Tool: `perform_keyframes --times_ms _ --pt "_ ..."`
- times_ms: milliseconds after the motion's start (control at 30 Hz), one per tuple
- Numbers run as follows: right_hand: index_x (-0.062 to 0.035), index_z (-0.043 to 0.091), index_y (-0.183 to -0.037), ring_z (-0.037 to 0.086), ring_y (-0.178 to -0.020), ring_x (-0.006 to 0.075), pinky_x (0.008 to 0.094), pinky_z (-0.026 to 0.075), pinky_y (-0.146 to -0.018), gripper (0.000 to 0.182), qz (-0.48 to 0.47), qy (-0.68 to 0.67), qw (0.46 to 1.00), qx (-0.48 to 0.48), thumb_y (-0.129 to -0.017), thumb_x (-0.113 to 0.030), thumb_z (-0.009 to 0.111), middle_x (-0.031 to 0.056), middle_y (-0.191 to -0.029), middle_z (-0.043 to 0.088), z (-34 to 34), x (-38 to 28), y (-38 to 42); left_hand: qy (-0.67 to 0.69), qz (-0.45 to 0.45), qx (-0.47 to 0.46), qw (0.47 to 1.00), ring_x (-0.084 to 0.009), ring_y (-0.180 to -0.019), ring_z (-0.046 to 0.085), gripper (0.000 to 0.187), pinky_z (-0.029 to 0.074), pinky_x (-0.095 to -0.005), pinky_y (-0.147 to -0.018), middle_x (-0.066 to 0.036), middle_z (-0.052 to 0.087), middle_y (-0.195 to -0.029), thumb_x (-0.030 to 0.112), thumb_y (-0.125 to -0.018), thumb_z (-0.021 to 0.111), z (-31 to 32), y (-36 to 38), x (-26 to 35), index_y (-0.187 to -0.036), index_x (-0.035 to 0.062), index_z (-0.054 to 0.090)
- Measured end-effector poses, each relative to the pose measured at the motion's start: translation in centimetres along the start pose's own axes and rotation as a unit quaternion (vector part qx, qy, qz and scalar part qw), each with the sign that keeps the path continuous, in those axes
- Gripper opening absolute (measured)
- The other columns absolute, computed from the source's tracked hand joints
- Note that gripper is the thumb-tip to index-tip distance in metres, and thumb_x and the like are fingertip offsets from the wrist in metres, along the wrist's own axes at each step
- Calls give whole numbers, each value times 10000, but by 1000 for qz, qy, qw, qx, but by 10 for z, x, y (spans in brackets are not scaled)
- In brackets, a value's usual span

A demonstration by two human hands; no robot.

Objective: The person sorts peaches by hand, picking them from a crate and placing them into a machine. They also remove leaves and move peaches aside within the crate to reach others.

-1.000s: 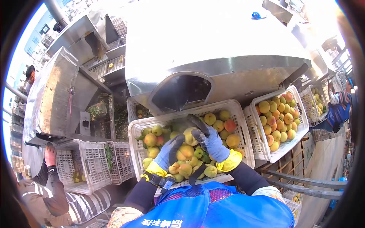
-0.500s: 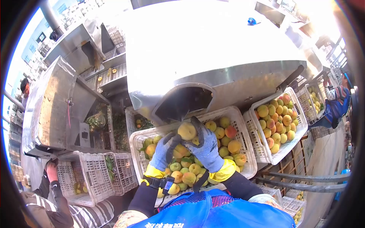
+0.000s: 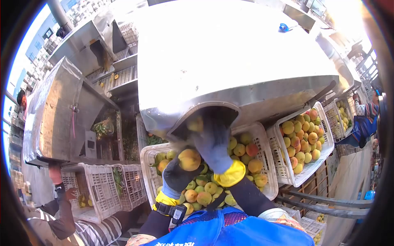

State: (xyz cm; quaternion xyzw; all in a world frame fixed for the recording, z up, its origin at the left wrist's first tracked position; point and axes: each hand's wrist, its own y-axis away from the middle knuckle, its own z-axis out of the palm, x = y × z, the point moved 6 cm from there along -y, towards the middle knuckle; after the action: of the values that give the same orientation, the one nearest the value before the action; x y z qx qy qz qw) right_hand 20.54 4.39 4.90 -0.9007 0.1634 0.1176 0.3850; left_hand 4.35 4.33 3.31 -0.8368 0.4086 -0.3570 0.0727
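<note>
Both my hands wear blue-grey gloves with dark palms and yellow cuffs. My left hand is closed around a yellow peach with a reddish blush, above the crate. My right hand reaches into the dark arched opening of the metal machine. Motion blurs its fingers, and a blurred yellow peach lies against their left side, seemingly in their grip. Below both hands stands a white plastic crate filled with peaches, partly hidden by my arms.
A second crate of peaches stands at right, beside metal rails. Tilted crates and another person's arm are at left, by a second machine. Another person works at far right.
My right hand has moved up and forward from the crate into the machine's opening with a peach. My left hand has drawn back slightly and now holds a separate peach.
</note>
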Motion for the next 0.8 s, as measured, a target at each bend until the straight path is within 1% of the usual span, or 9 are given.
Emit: perform_keyframes --times_ms 133,167,233,300,333,433,533,767,800 --pt "-37 593 -1317 640 -972 424 539 520 -853 593 -122 240 963 8 -842 -359 744 225 -1186 625 36 -1 -10 169 -58 -1 984 -264 -934 704 576 557 -332 -815 -126 726 -1071 269 -787 867 16 2 -13 -1248 28 620" --pt "-40 592 -1322 645 -973 422 527 524 -847 619 -63 87 991 -74 -827 -371 759 223 -1197 625 21 0 -24 253 -99 -12 962 -280 -1018 673 557 544 -372 -871 -142 681 -1157 297 -853 773 26 10 -19 -1300 31 574" --pt "-45 591 -1333 656 -975 419 505 532 -836 671 120 -223 953 -168 -795 -395 788 219 -1221 623 -12 2 -46 408 -167 -29 897 -314 -1186 611 537 516 -453 -981 -174 593 -1329 353 -984 585 39 14 -30 -1405 36 483" --pt "-55 570 -1366 643 -1036 414 504 520 -882 755 130 -428 870 -206 -744 -396 828 204 -1255 616 -49 -23 -12 525 -192 -35 829 -321 -1279 573 551 494 -489 -1051 -191 547 -1414 403 -1049 484 38 14 -34 -1452 30 440" --pt "-52 556 -1379 630 -1067 411 508 503 -920 790 91 -380 900 -196 -723 -386 843 199 -1269 612 -56 -32 4 569 -182 -34 801 -312 -1289 565 568 486 -484 -1064 -191 547 -1413 425 -1048 477 32 12 -35 -1447 21 443" --pt "-46 513 -1415 589 -1153 404 523 447 -1019 882 17 -273 948 -160 -676 -357 879 187 -1295 603 -53 -39 42 533 -155 -37 831 -277 -1249 596 529 488 -419 -1066 -187 566 -1382 243 -1011 594 37 10 -36 -1432 -32 432" --pt "-35 499 -1413 577 -1161 408 527 425 -1041 892 -7 -243 964 -106 -676 -358 886 192 -1273 610 -44 -27 39 252 -75 2 965 -266 -1166 635 617 508 -387 -1012 -175 611 -1316 -35 -901 687 20 1 -28 -1450 -54 407" --pt "16 545 -1311 593 -1110 430 528 461 -984 715 -17 -58 998 9 -764 -345 831 239 -1222 605 20 6 1 126 -124 -168 970 -396 -1084 648 557 526 -418 -936 -170 691 -1159 250 -864 686 66 76 -52 -1374 58 570" --pt "11 538 -1335 590 -1127 421 526 470 -969 689 -79 26 996 -13 -799 -332 799 243 -1247 591 42 9 -11 112 -131 -296 940 -383 -1136 632 584 494 -486 -974 -128 657 -1276 245 -862 671 74 81 -44 -1416 110 541"
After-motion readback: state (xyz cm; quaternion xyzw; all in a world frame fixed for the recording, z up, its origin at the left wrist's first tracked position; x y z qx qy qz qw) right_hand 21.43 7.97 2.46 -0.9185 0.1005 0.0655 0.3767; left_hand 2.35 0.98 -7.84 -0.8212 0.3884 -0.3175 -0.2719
